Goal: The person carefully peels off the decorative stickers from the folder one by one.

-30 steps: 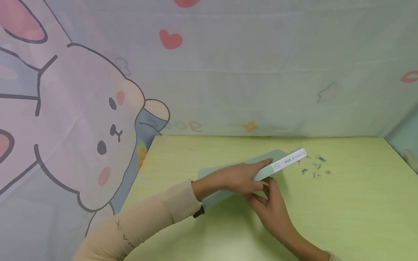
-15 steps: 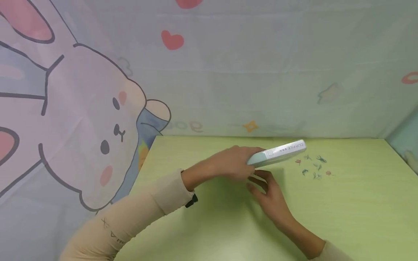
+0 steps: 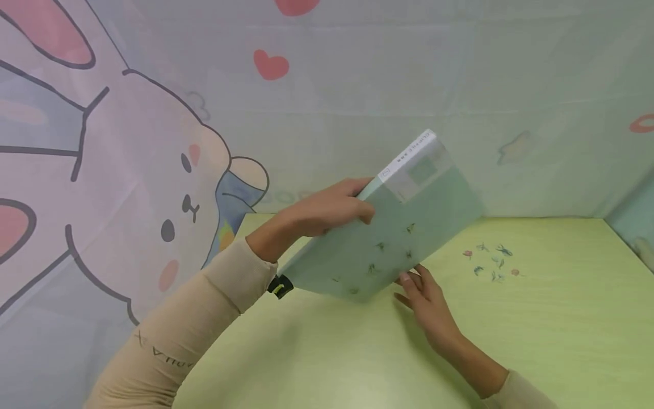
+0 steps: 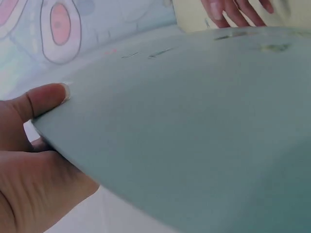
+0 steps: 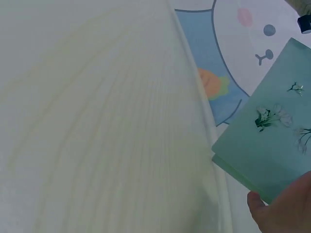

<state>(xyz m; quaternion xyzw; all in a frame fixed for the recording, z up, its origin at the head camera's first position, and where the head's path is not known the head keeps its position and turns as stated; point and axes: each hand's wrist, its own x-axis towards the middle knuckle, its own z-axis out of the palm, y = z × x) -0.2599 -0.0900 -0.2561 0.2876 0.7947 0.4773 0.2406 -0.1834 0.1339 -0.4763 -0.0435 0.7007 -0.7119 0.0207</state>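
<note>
A mint-green clip file (image 3: 409, 227) with a white label on its spine is held tilted above the table. Small flower motifs (image 5: 273, 116) dot its cover. My left hand (image 3: 332, 207) grips it by the spine edge; in the left wrist view its thumb (image 4: 51, 97) lies on the cover. At the file's lower edge is my right hand (image 3: 429, 307), fingers loosely bent and fingertips right at that edge. The right wrist view shows part of this hand (image 5: 286, 206) beside the file's corner.
Several small flower pictures (image 3: 498, 261) lie flat on the light green table (image 3: 552, 329), right of the file. A cloth backdrop (image 3: 378, 85) with a printed rabbit (image 3: 168, 170) hangs behind and to the left. A black strap (image 3: 280, 286) shows at the left cuff.
My left hand has lifted the clip file and turned it so its flowered cover faces me. It has moved left and up. My right hand has stayed near the file's lower edge.
</note>
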